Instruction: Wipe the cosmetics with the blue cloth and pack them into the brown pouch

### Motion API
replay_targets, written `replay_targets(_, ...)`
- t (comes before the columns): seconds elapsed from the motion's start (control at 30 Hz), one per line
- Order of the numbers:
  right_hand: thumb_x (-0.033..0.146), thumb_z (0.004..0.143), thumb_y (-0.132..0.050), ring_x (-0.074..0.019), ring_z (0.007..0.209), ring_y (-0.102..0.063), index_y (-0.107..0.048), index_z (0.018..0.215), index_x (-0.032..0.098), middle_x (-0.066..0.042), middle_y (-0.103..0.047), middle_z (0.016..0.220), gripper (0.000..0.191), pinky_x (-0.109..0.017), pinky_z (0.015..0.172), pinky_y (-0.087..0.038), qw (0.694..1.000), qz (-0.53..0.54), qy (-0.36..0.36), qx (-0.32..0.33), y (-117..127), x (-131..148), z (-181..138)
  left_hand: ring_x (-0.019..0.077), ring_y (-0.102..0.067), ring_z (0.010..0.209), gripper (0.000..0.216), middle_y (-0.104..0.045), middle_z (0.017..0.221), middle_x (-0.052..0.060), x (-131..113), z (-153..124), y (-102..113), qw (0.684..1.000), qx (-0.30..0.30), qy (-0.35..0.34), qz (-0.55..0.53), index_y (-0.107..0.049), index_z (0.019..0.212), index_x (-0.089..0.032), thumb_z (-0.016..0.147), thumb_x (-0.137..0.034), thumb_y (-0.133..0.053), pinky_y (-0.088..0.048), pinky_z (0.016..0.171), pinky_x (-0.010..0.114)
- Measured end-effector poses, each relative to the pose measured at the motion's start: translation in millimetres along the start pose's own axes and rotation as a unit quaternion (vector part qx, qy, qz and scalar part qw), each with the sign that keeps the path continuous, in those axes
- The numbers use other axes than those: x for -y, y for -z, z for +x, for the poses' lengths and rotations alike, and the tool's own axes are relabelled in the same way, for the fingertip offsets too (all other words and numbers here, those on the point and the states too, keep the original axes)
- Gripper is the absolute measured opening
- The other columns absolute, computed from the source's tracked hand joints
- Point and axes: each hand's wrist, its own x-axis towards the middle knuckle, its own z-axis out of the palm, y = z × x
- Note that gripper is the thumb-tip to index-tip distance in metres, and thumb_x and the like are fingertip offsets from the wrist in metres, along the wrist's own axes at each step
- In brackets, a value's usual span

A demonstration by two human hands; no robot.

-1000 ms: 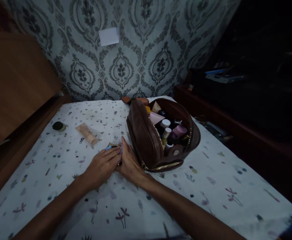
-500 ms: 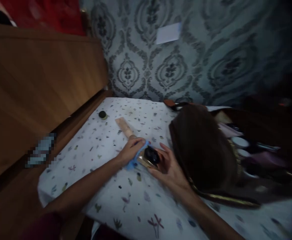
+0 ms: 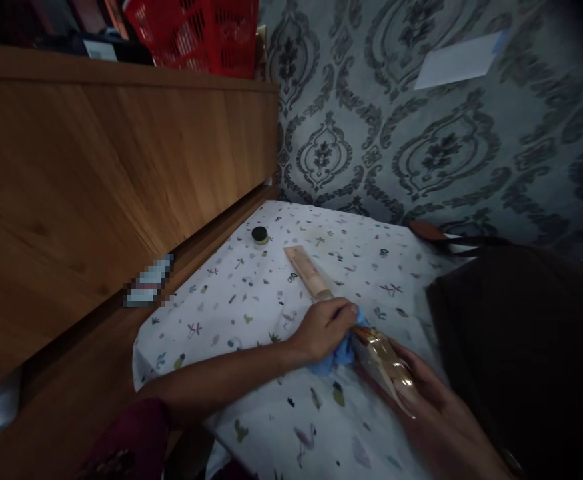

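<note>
My left hand (image 3: 321,330) is closed around a light blue cloth (image 3: 338,357), pressing it to the end of a shiny gold container (image 3: 384,360). My right hand (image 3: 438,400) grips that container from the right side; its exact kind is unclear, and the fingers hide part of it. Just beyond my left hand a peach-coloured squeeze tube (image 3: 307,270) lies on the patterned white cloth (image 3: 246,307). Farther back stands a small round jar (image 3: 260,235) with a dark lid.
A dark brown bag (image 3: 516,333) sits to the right, close to my right hand. Along the left runs a wooden cabinet (image 3: 121,167) with a red plastic basket (image 3: 206,40) on top. Patterned wallpaper (image 3: 331,153) covers the wall behind, with a white paper (image 3: 458,61) on it.
The view has swung left, so everything sits farther right. The container has turned between my hands: its gold side now shows, where a dark part showed before.
</note>
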Motion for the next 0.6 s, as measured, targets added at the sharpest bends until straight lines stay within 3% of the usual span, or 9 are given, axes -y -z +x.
replay_targets(0.27, 0.054, 0.066, -0.079, -0.0333, 0.121, -0.062, -0.055, 0.134, 0.032, -0.012, -0.064, 0.13, 0.075, -0.044, 0.098, -0.055, 0.989, -0.118, 0.07, -0.054, 6.3, 1.9, -4.5, 0.0221, -0.062, 0.099, 0.051, -0.069, 0.096, 0.008, -22.3, -17.4, -7.9, 0.994, -0.005, -0.11, -0.005, -0.068, 0.101, -0.016, 0.097, -0.057, -0.039, -0.047, 0.093, 0.033)
replay_targets(0.4, 0.055, 0.066, -0.079, -0.0326, 0.122, -0.06, -0.054, 0.13, 0.028, -0.013, -0.062, 0.132, 0.073, -0.045, 0.102, -0.052, 0.988, -0.1, 0.071, -0.095, -2.1, 9.2, -8.4, 0.0207, -0.062, 0.095, 0.052, -0.068, 0.099, 0.008, -24.7, -22.3, -9.6, 0.994, 0.013, -0.105, -0.006, -0.067, 0.111, -0.015, 0.095, -0.057, -0.042, -0.047, 0.091, 0.031)
replay_targets(0.53, 0.058, 0.071, -0.074, -0.0309, 0.128, -0.054, -0.048, 0.131, 0.024, -0.015, -0.056, 0.138, 0.074, -0.048, 0.11, -0.042, 0.992, -0.093, 0.069, -0.057, -9.8, 16.1, -12.8, 0.0193, -0.061, 0.089, 0.05, -0.066, 0.098, 0.005, -24.0, -24.8, -9.6, 0.994, 0.059, -0.096, 0.001, -0.06, 0.123, -0.014, 0.089, -0.051, -0.059, -0.049, 0.083, 0.029)
replay_targets(0.6, 0.06, 0.073, -0.072, -0.0313, 0.129, -0.052, -0.046, 0.133, 0.022, -0.016, -0.055, 0.136, 0.076, -0.051, 0.112, -0.039, 0.992, -0.093, 0.064, -0.055, -9.3, 16.1, -14.1, 0.0186, -0.061, 0.088, 0.043, -0.066, 0.098, 0.005, -23.5, -24.6, -9.9, 0.994, 0.058, -0.093, 0.021, -0.063, 0.118, -0.015, 0.089, -0.047, -0.059, -0.048, 0.082, 0.027)
